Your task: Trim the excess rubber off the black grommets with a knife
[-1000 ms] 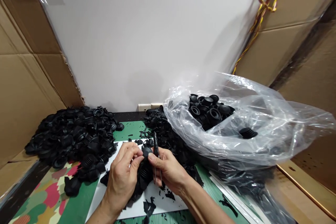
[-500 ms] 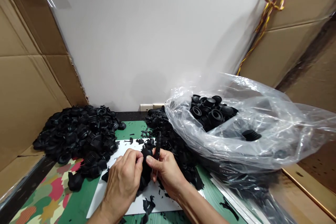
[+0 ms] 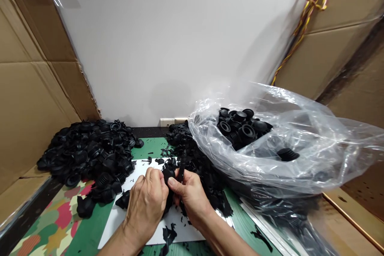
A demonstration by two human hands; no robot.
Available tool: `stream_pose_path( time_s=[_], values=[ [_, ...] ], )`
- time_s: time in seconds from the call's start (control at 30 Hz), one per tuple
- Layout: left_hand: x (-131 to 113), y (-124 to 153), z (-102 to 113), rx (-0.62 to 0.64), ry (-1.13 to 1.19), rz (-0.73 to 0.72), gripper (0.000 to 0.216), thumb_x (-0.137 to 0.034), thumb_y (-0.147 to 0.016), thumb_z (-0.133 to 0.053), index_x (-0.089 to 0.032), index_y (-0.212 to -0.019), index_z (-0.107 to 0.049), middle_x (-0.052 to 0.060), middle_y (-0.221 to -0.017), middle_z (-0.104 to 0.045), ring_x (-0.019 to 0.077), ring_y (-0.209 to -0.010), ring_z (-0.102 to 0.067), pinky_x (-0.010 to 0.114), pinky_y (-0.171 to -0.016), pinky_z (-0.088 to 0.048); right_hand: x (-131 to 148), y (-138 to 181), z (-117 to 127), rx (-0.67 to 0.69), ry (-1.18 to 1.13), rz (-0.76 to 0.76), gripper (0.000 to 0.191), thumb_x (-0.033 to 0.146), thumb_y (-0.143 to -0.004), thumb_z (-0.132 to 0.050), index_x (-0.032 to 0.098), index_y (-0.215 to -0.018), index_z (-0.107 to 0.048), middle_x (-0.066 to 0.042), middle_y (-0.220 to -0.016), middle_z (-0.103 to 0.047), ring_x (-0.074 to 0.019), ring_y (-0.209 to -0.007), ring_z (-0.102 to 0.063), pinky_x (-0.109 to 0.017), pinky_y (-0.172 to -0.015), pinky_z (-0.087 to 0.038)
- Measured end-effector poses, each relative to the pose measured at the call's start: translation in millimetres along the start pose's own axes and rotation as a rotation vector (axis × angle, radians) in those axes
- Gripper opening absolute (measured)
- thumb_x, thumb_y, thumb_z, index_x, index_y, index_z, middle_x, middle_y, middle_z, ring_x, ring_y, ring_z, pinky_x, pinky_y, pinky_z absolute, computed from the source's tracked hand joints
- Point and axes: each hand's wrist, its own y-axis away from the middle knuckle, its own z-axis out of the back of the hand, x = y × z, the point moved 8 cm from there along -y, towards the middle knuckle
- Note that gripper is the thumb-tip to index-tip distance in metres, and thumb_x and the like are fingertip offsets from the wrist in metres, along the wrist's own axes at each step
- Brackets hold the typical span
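Observation:
My left hand [image 3: 147,198] is closed, its fingers curled on the left side of a small black rubber part [image 3: 168,176]. Pressed against the same part from the right is the thumb of my right hand [image 3: 193,196]. That hand is also closed round a slim black tool [image 3: 181,168], which stands up between thumb and fingers; its lower end is hidden. Both hands are over a white sheet [image 3: 114,224] strewn with black scraps [image 3: 169,234]. Another black rubber part [image 3: 123,200] lies on the sheet beside my left wrist.
A heap of ribbed black rubber parts [image 3: 90,152] lies at the left. Black trimmings [image 3: 207,180] are piled behind and right of my hands. A clear plastic bag [image 3: 315,160] with more parts [image 3: 240,126] stands at the right. Cardboard walls [image 3: 36,96] flank the green table [image 3: 153,146].
My left hand has shifted slightly to the right, closer to my right hand, and its fingers have rolled over more. The metal tips seen below my right hand are now hidden.

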Motion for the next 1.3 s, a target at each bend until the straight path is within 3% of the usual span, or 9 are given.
stream_pose_path(
  time_s=[0.1, 0.2, 0.33, 0.5, 0.63, 0.77, 0.87, 1.1, 1.3],
  values=[
    [21.1, -3.2, 0.5, 0.038, 0.007, 0.094, 0.022, -0.017, -0.087, -0.034, -0.022, -0.071, -0.048, 0.002, -0.060, -0.057, 0.0198, -0.050, -0.057, 0.030, -0.049, -0.042, 1.5, -0.9, 1.7, 0.009, -0.017, -0.011, 0.044, 0.045, -0.048, -0.085, 0.014, -0.059, -0.055, 0.007, -0.045, -0.048, -0.0032, -0.033, -0.034, -0.018, -0.033, -0.025],
    [42.5, -5.6, 0.7, 0.118, 0.204, 0.248, 0.020, -0.025, -0.088, -0.036, -0.023, -0.072, -0.048, -0.001, -0.060, -0.057, 0.0178, -0.050, -0.057, 0.028, -0.050, -0.042, -0.2, -2.2, 1.3, 0.036, -0.054, -0.031, 0.043, 0.045, -0.050, -0.085, 0.014, -0.061, -0.057, 0.006, -0.048, -0.050, -0.0035, -0.035, -0.036, -0.018, -0.033, -0.026],
    [37.5, -5.8, -0.7, 0.243, 0.452, 0.288, 0.026, -0.034, -0.088, -0.040, -0.024, -0.066, -0.050, -0.003, -0.059, -0.057, 0.0151, -0.052, -0.056, 0.025, -0.052, -0.042, -2.6, -2.6, -1.2, 0.056, -0.099, -0.054, 0.043, 0.044, -0.050, -0.086, 0.013, -0.063, -0.059, 0.005, -0.052, -0.051, -0.0039, -0.037, -0.038, -0.018, -0.033, -0.029],
    [35.4, -1.7, 5.3, 0.156, 0.521, 0.367, 0.013, -0.030, -0.081, -0.048, -0.023, -0.075, -0.057, -0.001, -0.068, -0.063, 0.0168, -0.059, -0.058, 0.027, -0.058, -0.043, -3.1, -1.8, -3.9, 0.058, -0.102, -0.091, 0.047, 0.048, -0.047, -0.086, 0.014, -0.058, -0.055, 0.005, -0.050, -0.049, -0.0037, -0.035, -0.038, -0.018, -0.031, -0.029],
    [51.7, 6.4, -13.7, 0.257, 0.670, 0.622, 0.025, -0.039, -0.081, -0.046, -0.021, -0.084, -0.062, -0.004, -0.049, -0.054, 0.0177, -0.049, -0.055, 0.028, -0.052, -0.042, -5.0, -1.9, -6.4, 0.065, -0.114, -0.113, 0.049, 0.050, -0.047, -0.085, 0.014, -0.057, -0.054, 0.006, -0.050, -0.047, -0.0029, -0.035, -0.037, -0.018, -0.031, -0.028],
    [46.7, 6.9, -35.2, 0.444, 0.930, 0.705, 0.033, -0.046, -0.076, -0.056, -0.018, -0.090, -0.066, -0.004, -0.051, -0.058, 0.0163, -0.050, -0.054, 0.027, -0.050, -0.040, -5.0, -2.5, -7.0, 0.094, -0.008, -0.076, 0.048, 0.054, -0.051, -0.081, 0.014, -0.061, -0.056, 0.005, -0.051, -0.050, -0.0044, -0.036, -0.038, -0.019, -0.032, -0.029],
    [44.3, 7.5, -42.0, 0.458, 1.133, 0.774, 0.028, -0.040, -0.064, -0.070, -0.017, -0.078, -0.065, -0.003, -0.057, -0.059, 0.0121, -0.048, -0.051, 0.024, -0.048, -0.039, 3.8, -3.5, -3.8, 0.106, 0.211, 0.014, 0.039, 0.049, -0.061, -0.076, 0.013, -0.068, -0.061, 0.004, -0.051, -0.053, -0.0065, -0.038, -0.039, -0.020, -0.036, -0.031],
    [69.3, 23.2, -47.2, 0.229, 1.286, 0.951, 0.026, -0.026, -0.057, -0.076, -0.017, -0.070, -0.056, -0.007, -0.051, -0.053, 0.0082, -0.046, -0.050, 0.016, -0.041, -0.031, 53.9, 2.4, 13.9, -0.105, 0.646, 0.349, 0.017, 0.031, -0.076, -0.063, 0.016, -0.082, -0.068, -0.003, -0.071, -0.066, -0.0183, -0.065, -0.058, -0.028, -0.062, -0.045],
    [72.3, 28.2, -51.3, 0.259, 1.347, 0.974, 0.028, -0.028, -0.058, -0.075, -0.018, -0.073, -0.053, -0.007, -0.048, -0.053, 0.0073, -0.039, -0.047, 0.015, -0.035, -0.030, 66.3, 21.9, -14.5, 0.102, 0.991, 0.742, 0.010, 0.021, -0.082, -0.060, 0.021, -0.088, -0.068, -0.004, -0.080, -0.063, -0.0159, -0.068, -0.058, -0.025, -0.062, -0.045]
  ],
)
